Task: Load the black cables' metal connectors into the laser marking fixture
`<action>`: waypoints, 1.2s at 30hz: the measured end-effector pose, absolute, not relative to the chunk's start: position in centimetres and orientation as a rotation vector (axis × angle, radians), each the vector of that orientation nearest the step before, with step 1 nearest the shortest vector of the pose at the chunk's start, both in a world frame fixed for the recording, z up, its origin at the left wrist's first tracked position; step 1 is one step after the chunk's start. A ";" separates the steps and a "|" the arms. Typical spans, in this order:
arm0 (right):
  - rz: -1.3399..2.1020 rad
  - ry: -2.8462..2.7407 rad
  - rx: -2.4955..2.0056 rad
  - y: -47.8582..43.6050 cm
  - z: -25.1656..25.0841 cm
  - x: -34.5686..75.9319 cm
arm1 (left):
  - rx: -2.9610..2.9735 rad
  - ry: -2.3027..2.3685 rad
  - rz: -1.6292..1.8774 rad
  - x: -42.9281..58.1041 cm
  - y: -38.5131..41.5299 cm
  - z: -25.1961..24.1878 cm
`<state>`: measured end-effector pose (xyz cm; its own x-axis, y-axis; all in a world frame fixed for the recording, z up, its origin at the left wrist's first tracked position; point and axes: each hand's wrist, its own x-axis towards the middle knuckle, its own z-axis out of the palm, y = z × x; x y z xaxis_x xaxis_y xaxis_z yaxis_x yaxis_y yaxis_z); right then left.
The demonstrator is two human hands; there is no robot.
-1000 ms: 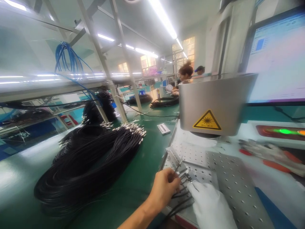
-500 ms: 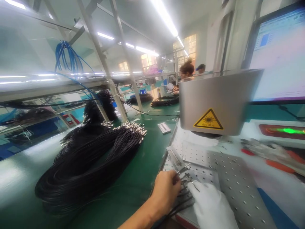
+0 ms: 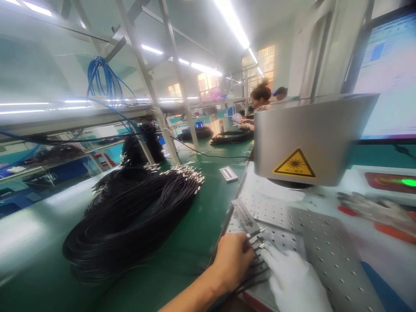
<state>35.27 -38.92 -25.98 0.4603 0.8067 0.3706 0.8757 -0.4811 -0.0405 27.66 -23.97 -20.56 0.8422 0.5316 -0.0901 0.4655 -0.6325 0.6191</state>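
Observation:
My bare left hand [image 3: 231, 261] is closed, its fingers curled round black cables [image 3: 257, 268] with metal ends. Close beside it, my right hand [image 3: 294, 274], in a white glove, has its fingertips pinched at the metal end [image 3: 261, 243] of one of these cables. Both hands are over the near left corner of a perforated metal plate [image 3: 328, 247]. Just beyond my fingers lies a narrow metal strip fixture [image 3: 244, 214]. My fingers partly hide the cables, so how many each hand grips is unclear.
A big coil of black cables [image 3: 107, 236] lies on the green table [image 3: 182, 247] to the left. Ahead hangs a grey machine head [image 3: 312, 134] with a laser warning sign. Gloves [image 3: 377, 210] lie right, below a monitor [image 3: 390, 82]. A co-worker [image 3: 260, 97] sits farther back.
The whole view has shifted slightly, so everything sits a little farther right. Both hands stay at the cable ends, with only small finger movement.

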 end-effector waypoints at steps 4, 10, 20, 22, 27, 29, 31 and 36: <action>-0.406 -1.453 -2.565 -38.7 -25.0 35.3 | 2.315 0.735 0.094 27.9 -23.6 -20.6; -0.417 -1.481 -2.585 -38.3 -23.5 35.5 | 2.314 0.739 0.048 28.4 -23.3 -20.4; -0.393 -1.535 -2.597 -37.5 -24.5 36.2 | 2.130 0.665 0.274 27.3 -22.8 -20.0; -0.403 -1.512 -2.582 -37.4 -24.7 36.2 | 2.046 0.653 0.327 26.9 -22.7 -19.7; -0.377 -1.546 -2.543 -37.6 -24.9 36.2 | 2.138 0.573 0.306 26.6 -22.9 -19.6; -0.366 -1.553 -2.538 -37.7 -24.8 36.2 | 2.366 0.544 0.265 26.7 -23.0 -19.8; -0.349 -1.553 -2.536 -37.8 -24.7 36.2 | 2.643 0.493 0.125 26.8 -23.0 -20.1; -0.378 -1.555 -2.519 -37.9 -24.7 36.3 | 3.084 0.149 -0.141 26.8 -23.1 -20.4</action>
<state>36.28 -37.90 -24.72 0.4283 0.8544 0.2942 0.8941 -0.4479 -0.0007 26.83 -23.08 -20.42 0.9912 0.0939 -0.0934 0.0985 -0.9941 0.0461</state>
